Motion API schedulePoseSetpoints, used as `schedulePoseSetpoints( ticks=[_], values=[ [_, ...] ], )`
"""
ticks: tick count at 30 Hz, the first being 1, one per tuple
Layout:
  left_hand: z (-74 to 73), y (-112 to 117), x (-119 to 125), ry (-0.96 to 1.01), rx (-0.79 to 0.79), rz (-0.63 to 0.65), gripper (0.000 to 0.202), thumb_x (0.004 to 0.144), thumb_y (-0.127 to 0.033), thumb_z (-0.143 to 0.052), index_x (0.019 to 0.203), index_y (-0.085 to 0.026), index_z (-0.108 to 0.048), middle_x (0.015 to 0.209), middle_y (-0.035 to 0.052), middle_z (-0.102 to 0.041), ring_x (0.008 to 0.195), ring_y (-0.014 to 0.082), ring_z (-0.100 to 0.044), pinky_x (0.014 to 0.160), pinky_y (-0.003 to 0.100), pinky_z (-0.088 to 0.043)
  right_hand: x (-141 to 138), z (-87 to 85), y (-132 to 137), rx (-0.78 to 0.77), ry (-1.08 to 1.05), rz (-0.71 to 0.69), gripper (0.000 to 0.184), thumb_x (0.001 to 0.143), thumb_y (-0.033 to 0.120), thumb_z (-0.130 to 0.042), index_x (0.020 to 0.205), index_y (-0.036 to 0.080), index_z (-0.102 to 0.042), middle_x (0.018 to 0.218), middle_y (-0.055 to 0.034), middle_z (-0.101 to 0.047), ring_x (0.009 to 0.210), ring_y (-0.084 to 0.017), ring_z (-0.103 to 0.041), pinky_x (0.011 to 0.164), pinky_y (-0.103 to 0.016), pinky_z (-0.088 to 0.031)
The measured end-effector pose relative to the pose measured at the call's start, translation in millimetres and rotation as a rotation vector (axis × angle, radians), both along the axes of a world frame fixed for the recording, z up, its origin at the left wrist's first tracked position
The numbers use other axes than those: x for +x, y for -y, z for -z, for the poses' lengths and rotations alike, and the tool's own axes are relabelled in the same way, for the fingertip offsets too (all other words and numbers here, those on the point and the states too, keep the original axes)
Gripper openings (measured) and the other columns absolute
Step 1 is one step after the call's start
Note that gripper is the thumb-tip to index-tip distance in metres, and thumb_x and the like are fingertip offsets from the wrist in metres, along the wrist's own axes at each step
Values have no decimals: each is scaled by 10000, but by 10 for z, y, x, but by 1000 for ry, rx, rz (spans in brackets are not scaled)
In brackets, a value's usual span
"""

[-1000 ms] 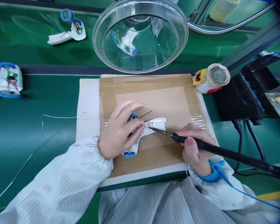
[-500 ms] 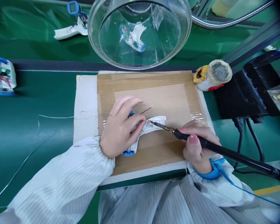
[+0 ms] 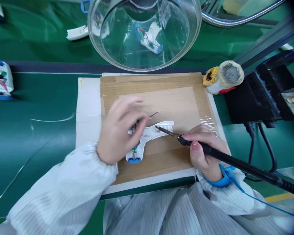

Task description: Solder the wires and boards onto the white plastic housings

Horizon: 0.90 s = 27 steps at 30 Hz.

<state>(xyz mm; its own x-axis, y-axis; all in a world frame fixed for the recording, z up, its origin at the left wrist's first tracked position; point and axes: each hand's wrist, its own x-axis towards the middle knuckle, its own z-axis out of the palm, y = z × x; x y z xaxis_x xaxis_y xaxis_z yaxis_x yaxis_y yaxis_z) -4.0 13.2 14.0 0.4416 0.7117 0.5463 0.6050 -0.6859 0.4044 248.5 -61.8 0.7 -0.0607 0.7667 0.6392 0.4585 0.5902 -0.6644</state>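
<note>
My right hand [image 3: 207,151] is closed round the black handle of a soldering iron [image 3: 218,153]. The iron's tip touches or nearly touches the grip part of a white pistol-shaped housing half [image 3: 152,132], which lies on cardboard. Over the housing's left end is my left hand [image 3: 123,130], smeared by motion, thumb and index finger close together. A thin solder wire [image 3: 52,120] trails leftward from it; the pinch point is blurred. Under this hand, a green board with wires shows in part, with a blue-rimmed round part [image 3: 134,160] below. A dark red wire [image 3: 154,114] sticks up beside the housing.
A clear round hood [image 3: 144,69] hangs over the back of the cardboard mat [image 3: 166,163]. Similar opened units, one a white and blue housing [image 3: 1,80], lie left and behind. At right stand a round pot [image 3: 231,75] and a black soldering stand [image 3: 250,101].
My left hand has moved left, away from the iron's tip, uncovering more of the housing. The solder wire has shifted left with it. The iron stays almost in place.
</note>
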Motion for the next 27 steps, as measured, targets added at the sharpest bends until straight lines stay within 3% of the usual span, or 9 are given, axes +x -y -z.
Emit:
schedulePoseSetpoints(
  ticks=[3,5,8,10,12,14,18,23,27],
  values=[
    [-193,-131,-57,-149,15,-226,118,1025,-209,-617,1032,-229,-733,1297,74,-737,1090,243,-714,703,336,-567,26,28,15,29,-29,58,194,1079,339,-603,1037,252,-771,702,-6,-705,574,-180,-647,520,-340,-515],
    [-321,-193,44,-362,20,-247,171,1031,-232,-592,992,-242,-759,1170,51,-786,1059,269,-711,625,338,-486,42,63,39,14,-89,144,257,1087,455,-600,1104,265,-772,689,3,-688,512,-168,-619,481,-335,-501],
    [-459,-228,323,-634,-175,-124,235,1020,-283,-616,874,-233,-793,900,52,-797,949,302,-733,588,352,-418,42,105,61,-66,-190,201,299,1097,483,-580,1271,285,-723,638,44,-661,457,-155,-618,472,-314,-528],
    [-510,-225,442,-703,-313,-65,216,992,-263,-651,850,-246,-813,849,39,-794,883,300,-748,599,346,-423,25,116,50,-158,-138,180,261,1101,390,-600,1330,299,-688,730,29,-752,667,-190,-768,649,-333,-638],
    [-539,-202,427,-619,-358,-26,211,989,-230,-649,886,-270,-829,861,16,-804,857,279,-758,633,342,-460,-1,120,17,-208,-12,142,287,1063,283,-672,1349,314,-673,989,-5,-839,973,-210,-821,880,-346,-668],
    [-551,-161,300,-415,-374,104,234,1023,-225,-608,979,-284,-830,917,-5,-816,848,233,-763,673,325,-508,-29,129,-30,-225,96,68,380,1018,194,-719,1371,322,-662,1208,-18,-823,1117,-206,-800,984,-323,-655],
    [-506,-54,24,-165,-407,398,298,1091,-216,-503,1084,-245,-799,1054,16,-792,855,153,-755,704,250,-551,-58,163,-100,-250,183,-41,471,1010,115,-685,1431,318,-626,1280,-22,-801,1166,-199,-787,1016,-305,-656],
    [-313,59,8,-188,-260,248,285,1115,-236,-473,1138,-216,-756,1003,51,-754,858,177,-738,751,283,-580,-43,181,-99,-282,189,-34,447,1018,135,-684,1424,312,-630,1268,-27,-805,1163,-203,-789,1025,-320,-661],
    [-91,143,63,-275,7,241,308,1075,-100,-445,1073,-184,-742,997,94,-756,912,227,-710,800,363,-595,-50,193,-104,-279,181,-40,432,1028,145,-675,1425,308,-630,1272,-26,-803,1173,-201,-785,1015,-315,-666]
  ],
)
